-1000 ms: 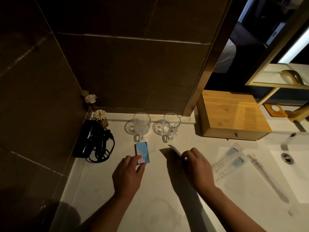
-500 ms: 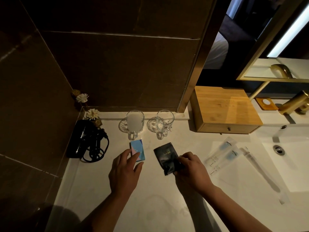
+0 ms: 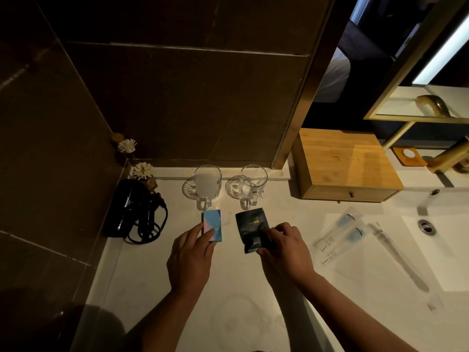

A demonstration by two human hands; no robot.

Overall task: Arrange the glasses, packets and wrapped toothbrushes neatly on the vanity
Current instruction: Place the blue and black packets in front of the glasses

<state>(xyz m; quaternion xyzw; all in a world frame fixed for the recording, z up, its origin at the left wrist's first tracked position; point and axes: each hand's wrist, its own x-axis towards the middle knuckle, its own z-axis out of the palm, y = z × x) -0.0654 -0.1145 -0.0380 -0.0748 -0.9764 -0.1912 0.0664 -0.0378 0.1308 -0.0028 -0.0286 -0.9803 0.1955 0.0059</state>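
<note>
Partly, we find the black packet at centre frame covered by the right hand, whose curled fingers pinch its lower corner; its print is too small to read. The left hand rests straight, close-set fingers on the blue packet just left of it. Above stand the left glass and right glass, flanked by a hair dryer and wooden box. The faint wrapped toothbrushes lie at the right on the vanity.
</note>
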